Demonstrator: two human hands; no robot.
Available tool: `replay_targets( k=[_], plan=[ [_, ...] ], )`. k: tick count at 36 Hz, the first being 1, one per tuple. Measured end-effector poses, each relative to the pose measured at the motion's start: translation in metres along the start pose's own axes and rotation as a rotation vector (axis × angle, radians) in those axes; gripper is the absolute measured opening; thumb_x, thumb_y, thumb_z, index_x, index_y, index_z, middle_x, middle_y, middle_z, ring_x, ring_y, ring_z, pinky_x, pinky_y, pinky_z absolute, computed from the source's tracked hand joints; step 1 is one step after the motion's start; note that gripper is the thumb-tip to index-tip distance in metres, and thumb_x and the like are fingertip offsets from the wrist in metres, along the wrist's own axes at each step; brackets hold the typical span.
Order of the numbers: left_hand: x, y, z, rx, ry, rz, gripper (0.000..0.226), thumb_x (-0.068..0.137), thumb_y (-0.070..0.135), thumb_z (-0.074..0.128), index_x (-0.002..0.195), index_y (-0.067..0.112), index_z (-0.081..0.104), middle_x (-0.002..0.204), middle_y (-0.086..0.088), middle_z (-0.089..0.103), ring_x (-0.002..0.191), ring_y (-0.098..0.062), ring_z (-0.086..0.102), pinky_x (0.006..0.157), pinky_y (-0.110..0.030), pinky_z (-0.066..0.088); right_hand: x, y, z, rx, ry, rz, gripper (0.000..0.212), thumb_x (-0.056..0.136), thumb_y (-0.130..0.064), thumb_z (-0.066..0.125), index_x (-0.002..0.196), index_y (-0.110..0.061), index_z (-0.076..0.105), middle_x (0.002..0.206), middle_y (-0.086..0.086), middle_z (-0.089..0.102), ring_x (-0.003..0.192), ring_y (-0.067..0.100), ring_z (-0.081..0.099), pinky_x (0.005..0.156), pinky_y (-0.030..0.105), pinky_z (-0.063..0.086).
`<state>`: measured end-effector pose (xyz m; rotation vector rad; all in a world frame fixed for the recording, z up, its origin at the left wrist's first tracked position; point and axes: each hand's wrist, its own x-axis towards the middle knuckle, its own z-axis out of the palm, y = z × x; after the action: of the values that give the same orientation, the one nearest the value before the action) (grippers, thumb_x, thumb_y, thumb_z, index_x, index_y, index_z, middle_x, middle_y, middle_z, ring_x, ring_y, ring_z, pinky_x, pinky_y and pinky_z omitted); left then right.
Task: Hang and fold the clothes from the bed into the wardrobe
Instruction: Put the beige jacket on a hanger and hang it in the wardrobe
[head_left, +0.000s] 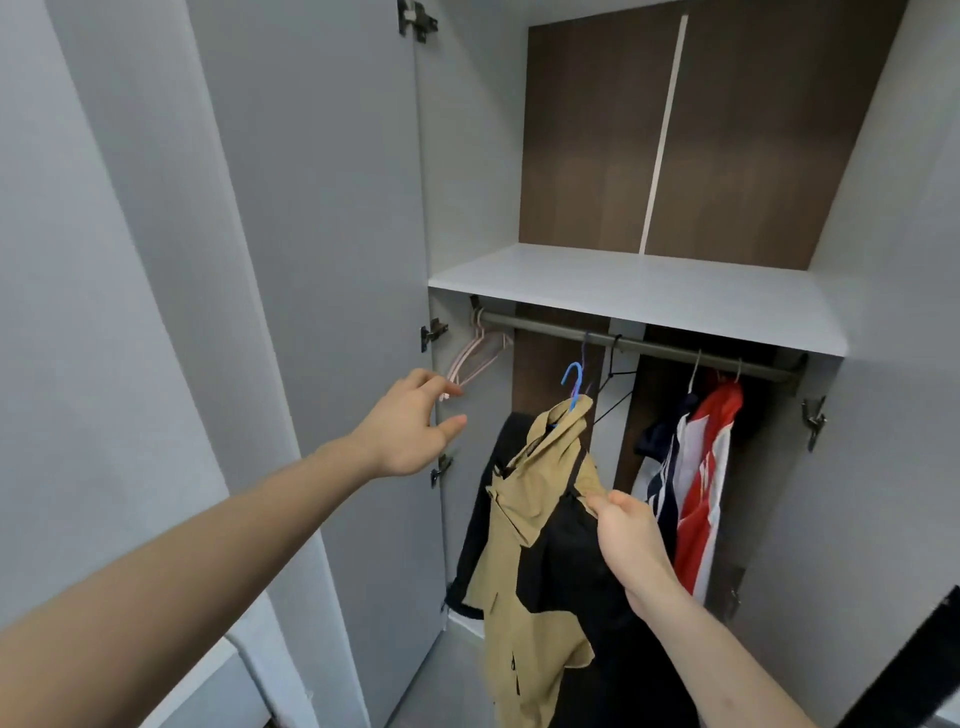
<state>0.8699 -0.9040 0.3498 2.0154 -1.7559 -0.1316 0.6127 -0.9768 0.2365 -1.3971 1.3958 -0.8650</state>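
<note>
A tan and black jacket (524, 525) hangs on a blue hanger (573, 382) whose hook is just below the wardrobe rail (675, 347). My right hand (626, 535) pinches the jacket's tan shoulder fabric. My left hand (410, 426) reaches toward the pink empty hangers (475, 358) at the rail's left end, fingers spread and relaxed, holding nothing. Its fingertips are close to the lowest pink hanger.
A red, white and navy garment (701, 478) hangs at the right of the rail. An empty black hanger (615, 374) hangs mid-rail. A white shelf (639, 296) sits above. The grey left door (311, 260) stands open beside my left arm.
</note>
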Motion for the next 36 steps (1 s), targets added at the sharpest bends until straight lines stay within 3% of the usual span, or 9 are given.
replay_targets(
  k=[3,5,7,12,15,17,25,30,36],
  plan=[
    [0.027,0.004,0.012,-0.013,-0.029,-0.022,0.046,0.1,0.042,0.056,0.141,0.022,0.051,0.146,0.001,0.041,0.111,-0.016,0.047,0.109,-0.029,0.035,0.02,0.003,-0.001,0.072,0.001,0.063,0.023,0.103,-0.038,0.05,0.118,-0.024,0.059,0.09,-0.014,0.05,0.092,0.013,0.047,0.089,0.036,0.036],
    [0.045,0.006,0.02,-0.027,-0.037,-0.032,0.046,0.1,0.042,0.057,0.141,0.022,0.051,0.144,0.001,0.041,0.105,-0.019,0.049,0.107,-0.029,0.036,0.035,0.006,-0.004,0.09,0.018,0.092,0.016,0.103,-0.036,0.05,0.096,-0.024,0.057,0.085,-0.013,0.048,0.079,0.009,0.047,0.087,0.037,0.035],
    [0.062,0.007,0.03,-0.041,-0.041,-0.034,0.046,0.1,0.042,0.057,0.141,0.022,0.051,0.144,0.002,0.041,0.118,-0.024,0.052,0.109,-0.03,0.035,0.049,0.006,-0.007,0.101,0.07,0.103,0.027,0.102,-0.034,0.051,0.077,-0.024,0.049,0.08,-0.013,0.047,0.072,0.005,0.042,0.084,0.038,0.033],
    [0.099,0.011,0.052,-0.042,-0.074,-0.005,0.047,0.099,0.041,0.06,0.141,0.021,0.051,0.142,0.002,0.041,0.133,-0.018,0.045,0.113,-0.028,0.032,0.077,0.007,-0.019,0.08,0.174,0.113,0.024,0.102,-0.032,0.051,0.091,-0.014,0.062,0.089,0.011,0.06,0.082,0.023,0.056,0.075,0.041,0.041],
    [0.123,0.013,0.058,-0.031,-0.087,0.014,0.049,0.098,0.041,0.06,0.141,0.021,0.05,0.146,0.001,0.039,0.136,-0.019,0.043,0.11,-0.024,0.029,0.092,0.005,-0.025,0.057,0.23,0.139,0.025,0.104,-0.033,0.049,0.089,-0.016,0.059,0.09,0.004,0.06,0.094,0.025,0.058,0.097,0.048,0.045],
    [0.139,0.015,0.059,-0.013,-0.086,0.035,0.05,0.098,0.04,0.061,0.142,0.021,0.05,0.149,-0.001,0.039,0.139,-0.02,0.039,0.112,-0.025,0.026,0.105,0.004,-0.026,0.05,0.257,0.156,0.023,0.105,-0.031,0.048,0.091,-0.017,0.057,0.086,0.001,0.058,0.093,0.023,0.057,0.099,0.047,0.045],
    [0.196,0.018,0.05,0.039,-0.074,0.138,0.054,0.096,0.039,0.063,0.144,0.02,0.048,0.149,-0.003,0.039,0.139,-0.024,0.039,0.115,-0.031,0.029,0.148,-0.005,-0.028,0.107,0.341,0.178,0.031,0.102,-0.024,0.05,0.072,-0.018,0.05,0.076,0.004,0.054,0.07,0.019,0.048,0.083,0.045,0.046],
    [0.227,0.016,0.043,0.046,-0.035,0.186,0.055,0.093,0.036,0.066,0.143,0.018,0.05,0.144,-0.004,0.041,0.133,-0.023,0.045,0.114,-0.033,0.034,0.177,-0.006,-0.03,0.056,0.333,0.145,0.02,0.101,-0.024,0.046,0.095,-0.013,0.061,0.09,0.008,0.063,0.083,0.023,0.056,0.083,0.04,0.044],
    [0.257,0.02,0.039,0.047,0.0,0.203,0.063,0.091,0.031,0.068,0.148,0.015,0.044,0.151,-0.005,0.033,0.131,-0.028,0.045,0.114,-0.039,0.037,0.211,-0.016,-0.031,-0.006,0.389,0.128,0.02,0.099,-0.022,0.046,0.096,-0.011,0.062,0.101,0.014,0.066,0.082,0.026,0.054,0.077,0.037,0.042]
  ],
)
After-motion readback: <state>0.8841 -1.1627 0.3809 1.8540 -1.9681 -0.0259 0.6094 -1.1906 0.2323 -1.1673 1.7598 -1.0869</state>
